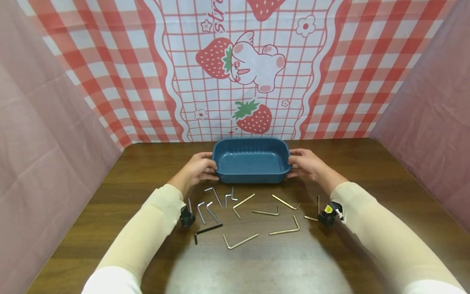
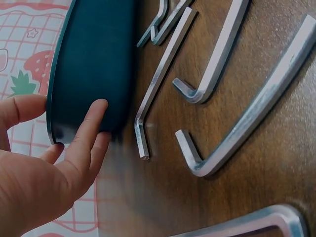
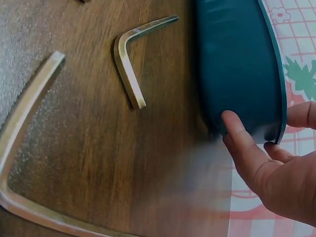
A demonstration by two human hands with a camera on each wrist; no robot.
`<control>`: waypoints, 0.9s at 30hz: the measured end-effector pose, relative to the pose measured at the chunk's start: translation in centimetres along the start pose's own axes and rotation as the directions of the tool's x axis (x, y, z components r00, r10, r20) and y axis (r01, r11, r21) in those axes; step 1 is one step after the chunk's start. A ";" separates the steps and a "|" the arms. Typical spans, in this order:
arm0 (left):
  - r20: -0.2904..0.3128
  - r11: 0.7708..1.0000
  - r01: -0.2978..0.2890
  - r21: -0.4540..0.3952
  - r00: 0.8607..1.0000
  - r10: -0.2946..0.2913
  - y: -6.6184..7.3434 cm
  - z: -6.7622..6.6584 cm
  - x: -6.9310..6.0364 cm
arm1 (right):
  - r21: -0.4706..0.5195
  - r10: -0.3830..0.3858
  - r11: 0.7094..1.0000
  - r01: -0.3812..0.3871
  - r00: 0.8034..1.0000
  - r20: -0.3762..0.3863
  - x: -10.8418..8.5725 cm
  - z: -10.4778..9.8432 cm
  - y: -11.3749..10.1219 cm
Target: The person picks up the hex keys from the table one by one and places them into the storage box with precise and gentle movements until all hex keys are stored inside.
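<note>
Sleeves flank hex keys before the blue tray.

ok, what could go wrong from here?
1. Keys lie close to the bin's near side: dragging it nearer could sweep them along.
2. Left hand and right hand hold only its ends: uneven force might twist or tip it.
</note>
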State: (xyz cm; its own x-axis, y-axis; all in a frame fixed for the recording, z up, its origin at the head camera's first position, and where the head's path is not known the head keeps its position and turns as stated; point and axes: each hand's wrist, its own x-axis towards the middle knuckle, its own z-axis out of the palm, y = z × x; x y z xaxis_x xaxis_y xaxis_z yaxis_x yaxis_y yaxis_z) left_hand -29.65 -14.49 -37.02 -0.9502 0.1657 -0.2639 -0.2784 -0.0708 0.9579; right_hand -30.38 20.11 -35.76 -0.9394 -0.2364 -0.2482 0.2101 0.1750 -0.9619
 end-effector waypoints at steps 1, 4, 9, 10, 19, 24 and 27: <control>-0.002 1.000 0.003 0.002 1.000 -0.003 0.0 0.0 0.0 | -0.002 0.002 1.000 -0.002 1.000 0.002 0.1 0.0 0.1; -0.009 1.000 0.011 0.011 1.000 -0.011 0.1 0.2 -0.1 | 0.003 0.004 1.000 -0.004 1.000 0.008 0.1 -0.1 0.2; -0.012 0.999 0.014 0.030 1.000 -0.014 0.2 0.4 -0.1 | 0.005 0.005 1.000 -0.005 1.000 0.019 0.1 -0.1 0.3; -0.012 0.999 0.014 0.034 1.000 -0.014 0.2 0.4 -0.1 | 0.004 0.005 1.000 -0.005 1.000 0.022 0.1 -0.1 0.4; -0.010 0.997 0.021 0.071 1.000 -0.021 0.4 0.6 -0.1 | 0.000 0.008 1.000 -0.008 1.000 0.027 0.0 -0.1 0.1; -0.023 0.994 0.035 0.103 0.999 -0.033 0.8 0.7 -0.5 | -0.031 0.003 1.000 -0.002 1.000 0.014 -0.2 -0.1 -0.1; -0.026 0.992 0.046 0.114 0.999 -0.044 1.0 0.7 -0.7 | -0.066 -0.005 0.998 0.005 1.000 0.000 -0.4 -0.2 0.0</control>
State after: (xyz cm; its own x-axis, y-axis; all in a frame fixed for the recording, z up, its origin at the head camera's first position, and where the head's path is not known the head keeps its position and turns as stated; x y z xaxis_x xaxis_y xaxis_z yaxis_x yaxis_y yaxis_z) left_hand -29.17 -13.94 -35.75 -0.9404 0.1434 -0.3083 -0.3043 0.0492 0.9513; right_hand -30.10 20.39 -35.63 -0.9405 -0.2373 -0.2430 0.1867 0.2363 -0.9536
